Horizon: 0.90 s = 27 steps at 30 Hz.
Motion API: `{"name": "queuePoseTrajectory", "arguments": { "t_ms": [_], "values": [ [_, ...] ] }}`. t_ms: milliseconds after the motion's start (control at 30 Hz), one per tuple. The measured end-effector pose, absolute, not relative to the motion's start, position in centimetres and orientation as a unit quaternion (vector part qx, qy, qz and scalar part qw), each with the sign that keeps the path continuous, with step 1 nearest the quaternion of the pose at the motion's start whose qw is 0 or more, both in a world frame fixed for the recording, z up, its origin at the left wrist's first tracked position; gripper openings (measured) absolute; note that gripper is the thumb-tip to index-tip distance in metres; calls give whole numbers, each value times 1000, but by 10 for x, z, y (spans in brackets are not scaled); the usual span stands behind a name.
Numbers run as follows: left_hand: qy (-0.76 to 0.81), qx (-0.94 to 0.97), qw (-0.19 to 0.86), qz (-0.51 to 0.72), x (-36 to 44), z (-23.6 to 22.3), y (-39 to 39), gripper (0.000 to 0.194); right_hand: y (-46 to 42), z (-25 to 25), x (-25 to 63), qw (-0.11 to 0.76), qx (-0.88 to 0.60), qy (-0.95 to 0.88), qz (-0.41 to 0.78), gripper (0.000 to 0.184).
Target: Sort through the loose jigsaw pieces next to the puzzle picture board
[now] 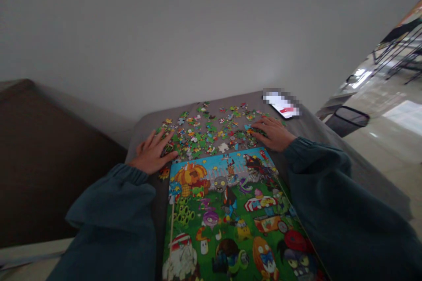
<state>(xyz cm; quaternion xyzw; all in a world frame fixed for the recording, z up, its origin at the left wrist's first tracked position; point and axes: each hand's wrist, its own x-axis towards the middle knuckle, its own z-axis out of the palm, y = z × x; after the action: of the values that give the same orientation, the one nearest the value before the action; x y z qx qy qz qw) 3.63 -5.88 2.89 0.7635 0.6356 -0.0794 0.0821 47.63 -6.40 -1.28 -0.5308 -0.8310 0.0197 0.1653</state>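
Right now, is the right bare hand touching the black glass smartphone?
Apart: the head view shows grey upholstery between the right hand and the smartphone.

Baggy dark teal sleeves (329, 193), perhaps fleece, gathered into cuffs (130, 173) at the left hand (153, 153) and right hand (273, 134)

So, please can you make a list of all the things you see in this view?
puzzle pieces: many, mixed colours, scattered on the grey surface
cartoon puzzle picture: one, mostly green and blue, nearest the person
grey upholstered surface: one, grey, under the pieces
phone: one, black, screen blurred, far right edge
brown upholstered block: one, dark brown, left
bin: one, black, floor at right
chairs: count unclear, dark, upper right
wall: one, white, behind
left hand: one, at the pieces' left edge
right hand: one, on the pieces' right side
sleeves: two, dark teal, both arms
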Motion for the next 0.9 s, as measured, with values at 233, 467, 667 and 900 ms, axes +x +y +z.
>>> {"name": "queuePoseTrajectory", "arguments": {
  "t_ms": [233,467,667,900],
  "values": [
    [645,757,80,-68,16,27,-50,80,-78,7,460,159,-389,-895,150,31],
    [637,768,73,10,15,27,-48,75,-81,7,450,112,-381,-897,194,25],
    [607,788,96,-27,19,18,-46,83,-79,12,452,100,-362,-909,182,23],
    [590,803,87,9,3,12,-28,78,-74,13,450,102,-358,-909,185,23]
  ]
}}
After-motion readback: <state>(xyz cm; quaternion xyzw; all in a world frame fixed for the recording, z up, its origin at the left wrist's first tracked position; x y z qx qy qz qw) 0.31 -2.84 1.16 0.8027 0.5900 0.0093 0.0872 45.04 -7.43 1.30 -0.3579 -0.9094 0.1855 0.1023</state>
